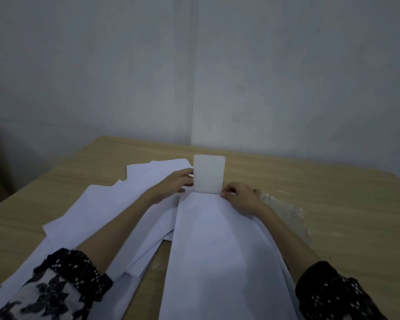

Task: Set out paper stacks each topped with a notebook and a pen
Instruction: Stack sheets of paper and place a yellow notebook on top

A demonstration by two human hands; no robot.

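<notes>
— Where is the notebook?
— A small white notebook (209, 173) stands upright at the far end of a paper stack (217, 245) on the tabletop (333, 204).
— And the hands?
— The left hand (178, 181) grips its left edge. The right hand (239, 197), fingers curled, pinches the stack's far right corner. Loose sheets (97, 211) fan out left.

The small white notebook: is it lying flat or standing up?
Standing up. The small white notebook shows its full face, its lower edge at the paper stack, gripped by the left hand.
</notes>
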